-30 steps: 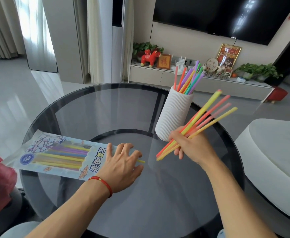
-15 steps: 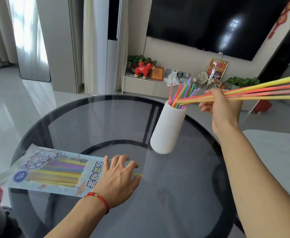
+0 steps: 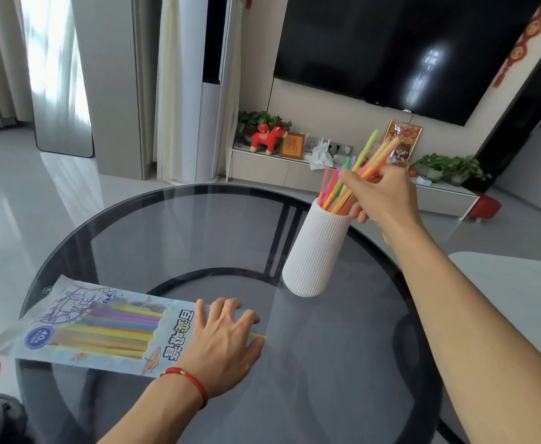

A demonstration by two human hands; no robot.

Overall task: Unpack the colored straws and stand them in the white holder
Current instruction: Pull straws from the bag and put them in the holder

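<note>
Right now the white holder [image 3: 315,248] stands upright on the round glass table [image 3: 153,232], toward its far-right part. Right hand [image 3: 379,195] is just above and behind the holder's rim, fingers pinched round a bunch of straws [image 3: 373,157], yellow, orange, pink; their lower ends sit inside the holder's mouth w/ other straws already there, upper ends lean up and to the right. Near-left of the holder, well apart from it, lies the straw packet [image 3: 102,331], flat on the glass, printed side up, more coloured straws visible thru the plastic. Left hand [image 3: 222,346] lies palm-down on the packet's open end, fingers spread, pressing rather than gripping; red cord bracelet [image 3: 187,379] at the wrist. One yellow straw tip [image 3: 258,336] pokes out past the fingers toward the holder's side.
</note>
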